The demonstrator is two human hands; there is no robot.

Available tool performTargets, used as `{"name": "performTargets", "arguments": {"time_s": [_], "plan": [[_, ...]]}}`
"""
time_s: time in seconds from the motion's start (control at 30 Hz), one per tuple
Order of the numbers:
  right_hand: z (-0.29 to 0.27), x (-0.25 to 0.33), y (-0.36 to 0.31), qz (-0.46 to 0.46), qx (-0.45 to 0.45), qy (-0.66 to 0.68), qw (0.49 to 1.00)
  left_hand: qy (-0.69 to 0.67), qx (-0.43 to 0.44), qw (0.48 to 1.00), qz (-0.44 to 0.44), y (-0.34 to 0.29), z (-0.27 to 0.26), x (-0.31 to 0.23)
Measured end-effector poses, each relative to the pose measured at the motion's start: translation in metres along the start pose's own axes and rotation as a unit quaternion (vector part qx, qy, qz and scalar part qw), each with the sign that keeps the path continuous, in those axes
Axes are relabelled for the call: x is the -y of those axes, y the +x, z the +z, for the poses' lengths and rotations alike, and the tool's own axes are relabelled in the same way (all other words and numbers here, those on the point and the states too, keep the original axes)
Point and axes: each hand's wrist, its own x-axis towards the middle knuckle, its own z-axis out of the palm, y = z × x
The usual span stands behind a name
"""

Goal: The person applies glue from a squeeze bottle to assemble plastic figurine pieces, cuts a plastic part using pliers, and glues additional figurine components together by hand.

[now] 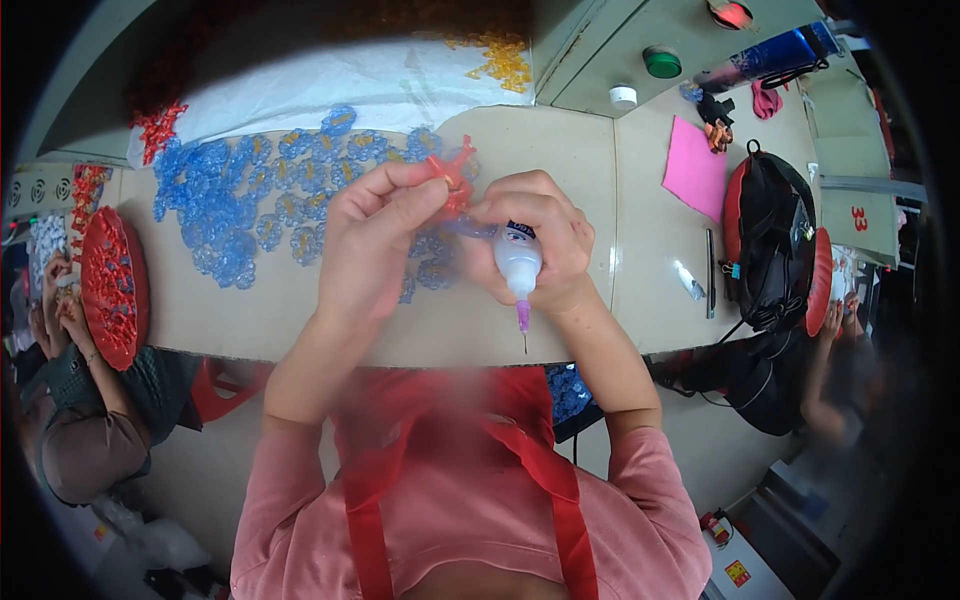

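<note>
Pinched between the thumb and fingers of my left hand (375, 215) is a small red plastic piece (455, 180) with branching prongs. My right hand (555, 230) is closed round a small white squeeze bottle (519, 262), which has a purple nozzle and a thin needle tip pointing toward me. The right fingertips also meet the red piece, and a bit of clear blue plastic (470, 227) shows beneath them. Behind and left of my hands lie many clear blue plastic pieces (215, 205), several with yellow parts in their middles.
A white sheet (360, 90) carries yellow pieces (500, 62) at the back. On the left stands a red tray (112, 285) beside a co-worker. To the right are a pink sheet (692, 165), a pen (711, 272), a black bag (775, 235) and a blue can (770, 60).
</note>
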Motion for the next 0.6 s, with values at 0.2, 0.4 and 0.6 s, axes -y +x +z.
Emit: {"name": "performTargets", "arguments": {"time_s": [0.2, 0.4, 0.6], "plan": [[-0.004, -0.001, -0.002, -0.007, -0.019, -0.01, 1.0, -0.089, -0.033, 0.995, -0.015, 0.002, 0.004, 0.008], [-0.028, 0.016, -0.017, 0.061, 0.0, -0.092, 0.994, 0.079, -0.062, 0.995, 0.016, 0.024, 0.014, 0.014], [-0.055, 0.017, -0.062, 0.146, -0.111, -0.121, 0.975, 0.479, 0.023, 0.877, 0.042, 0.038, 0.043, 0.045]]}}
